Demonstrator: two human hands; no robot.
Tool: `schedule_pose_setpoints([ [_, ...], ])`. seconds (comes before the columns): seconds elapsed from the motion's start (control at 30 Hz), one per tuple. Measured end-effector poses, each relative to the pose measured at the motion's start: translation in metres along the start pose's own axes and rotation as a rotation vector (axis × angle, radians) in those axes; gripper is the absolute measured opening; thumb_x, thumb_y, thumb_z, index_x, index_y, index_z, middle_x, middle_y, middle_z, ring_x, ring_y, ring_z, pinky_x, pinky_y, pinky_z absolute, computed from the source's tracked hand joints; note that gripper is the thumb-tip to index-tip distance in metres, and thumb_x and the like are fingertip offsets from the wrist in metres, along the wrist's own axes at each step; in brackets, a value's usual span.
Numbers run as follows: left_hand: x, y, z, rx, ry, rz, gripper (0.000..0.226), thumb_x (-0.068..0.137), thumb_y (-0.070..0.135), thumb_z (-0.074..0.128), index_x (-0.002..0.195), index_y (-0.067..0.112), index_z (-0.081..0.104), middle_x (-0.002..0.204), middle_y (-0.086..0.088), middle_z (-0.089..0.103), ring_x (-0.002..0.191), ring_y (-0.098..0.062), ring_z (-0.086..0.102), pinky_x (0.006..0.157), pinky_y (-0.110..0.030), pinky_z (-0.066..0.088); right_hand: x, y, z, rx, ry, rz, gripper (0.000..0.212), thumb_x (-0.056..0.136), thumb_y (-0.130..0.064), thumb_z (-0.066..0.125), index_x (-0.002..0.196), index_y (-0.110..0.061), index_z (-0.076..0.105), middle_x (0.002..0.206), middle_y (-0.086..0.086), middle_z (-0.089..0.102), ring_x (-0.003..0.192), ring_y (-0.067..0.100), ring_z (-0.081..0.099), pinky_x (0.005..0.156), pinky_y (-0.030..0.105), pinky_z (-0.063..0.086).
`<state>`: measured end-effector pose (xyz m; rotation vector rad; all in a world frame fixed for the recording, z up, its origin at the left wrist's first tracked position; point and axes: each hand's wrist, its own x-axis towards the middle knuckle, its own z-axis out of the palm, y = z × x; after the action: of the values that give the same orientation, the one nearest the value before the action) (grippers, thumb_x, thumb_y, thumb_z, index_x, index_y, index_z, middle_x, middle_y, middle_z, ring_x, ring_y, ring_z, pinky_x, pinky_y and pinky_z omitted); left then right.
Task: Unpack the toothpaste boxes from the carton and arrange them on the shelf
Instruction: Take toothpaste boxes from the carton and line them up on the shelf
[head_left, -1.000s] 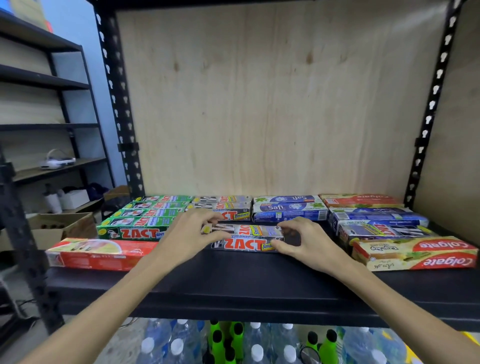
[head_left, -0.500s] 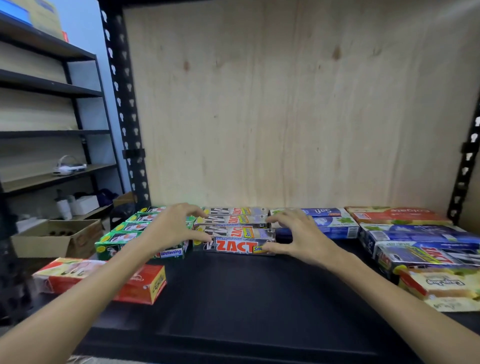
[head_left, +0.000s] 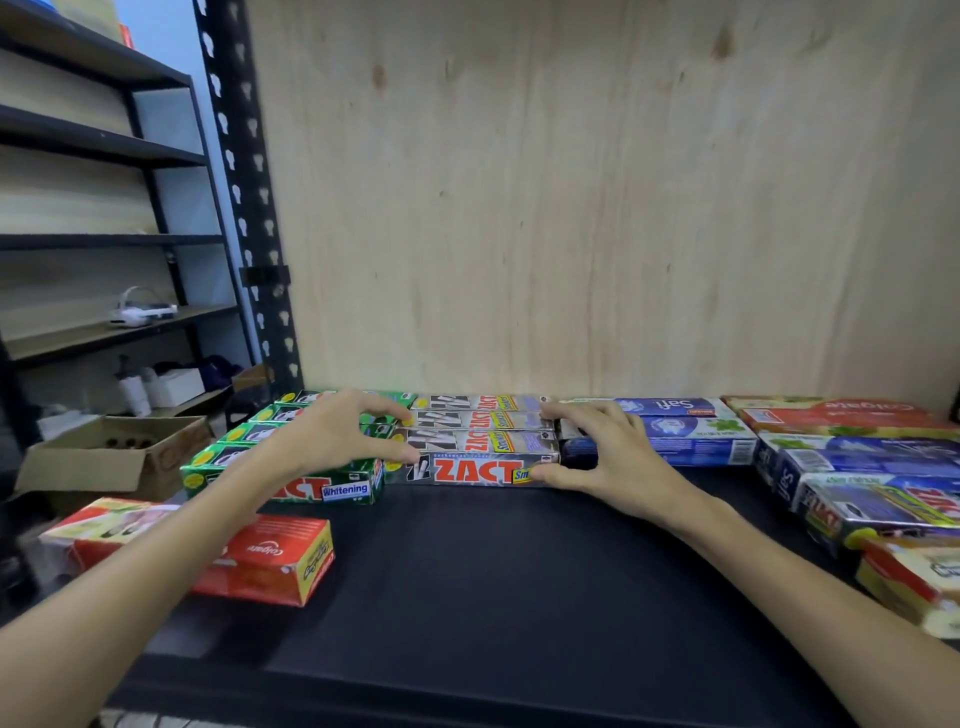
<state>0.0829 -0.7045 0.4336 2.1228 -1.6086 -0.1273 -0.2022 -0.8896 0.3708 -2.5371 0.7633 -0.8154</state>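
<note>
Landmark: the front silver ZACT box (head_left: 475, 469), lying flat on the black shelf (head_left: 467, 582), label facing out, long side across the view.
Left hand (head_left: 332, 439): at the landmark's left end, thumb tip on the box's left end, fingers curled over the row behind it. It is pinching that end, not clenched empty.
Right hand (head_left: 602, 452): at the landmark's right end, thumb pressed on the front right corner, fingers arched over the boxes behind. Grasping the same box from the other side.
Silver ZACT row (head_left: 478, 421): three more silver boxes directly behind the landmark, packed edge to edge, running back to the plywood back panel (head_left: 571, 208).
Green ZACT Whitening boxes (head_left: 291, 478): just left of the landmark, touching its left end, stacked back in a row, partly hidden by the left wrist.
Blue Safi boxes (head_left: 691, 431): just right of the landmark, behind the right hand, side by side.
Red Colgate box (head_left: 270, 561): front-left of the landmark, near the shelf's edge, turned at an angle, under the left forearm.
Right-side pile (head_left: 857, 467): well right of the landmark, red Colgate at the back, blue and silver boxes in front, overlapping loosely.
Cardboard carton (head_left: 114, 452): far left of the landmark, beyond the shelf post (head_left: 244, 208), flaps open.
</note>
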Motion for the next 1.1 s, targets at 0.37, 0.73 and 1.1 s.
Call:
schedule_pose_setpoints([
  [0.37,-0.012,0.014,0.007,-0.148,0.035,0.053,0.088,0.062,0.07,0.082,0.14,0.039,0.052,0.132,0.025,0.059,0.123,0.006,0.052,0.109,-0.033,0.039,-0.023,-0.025,-0.006,-0.024,0.071,-0.035,0.073,0.087,-0.06,0.068,0.15,-0.042,0.036,0.133,-0.025,0.037,0.113,-0.01,0.012,0.116,0.034,0.021],
  [0.73,-0.047,0.092,0.04,-0.272,0.118,0.155,0.086,0.067,0.049,0.088,0.141,0.033,0.047,0.129,0.018,0.059,0.116,0.006,0.055,0.088,-0.004,0.036,-0.085,-0.039,-0.028,0.002,0.274,0.033,0.07,0.084,-0.065,0.066,0.144,-0.033,0.047,0.139,-0.029,0.044,0.136,0.003,0.029,0.113,0.03,0.025],
  [1.1,-0.063,0.198,0.11,-0.388,0.215,0.261,0.056,0.078,0.044,0.081,0.127,0.031,0.057,0.117,0.018,0.06,0.112,0.005,0.055,0.098,-0.02,0.042,-0.162,-0.013,-0.111,-0.154,0.509,0.131,0.066,0.086,-0.056,0.07,0.14,-0.023,0.052,0.132,-0.006,0.059,0.127,0.015,0.041,0.105,0.036,0.04],
])
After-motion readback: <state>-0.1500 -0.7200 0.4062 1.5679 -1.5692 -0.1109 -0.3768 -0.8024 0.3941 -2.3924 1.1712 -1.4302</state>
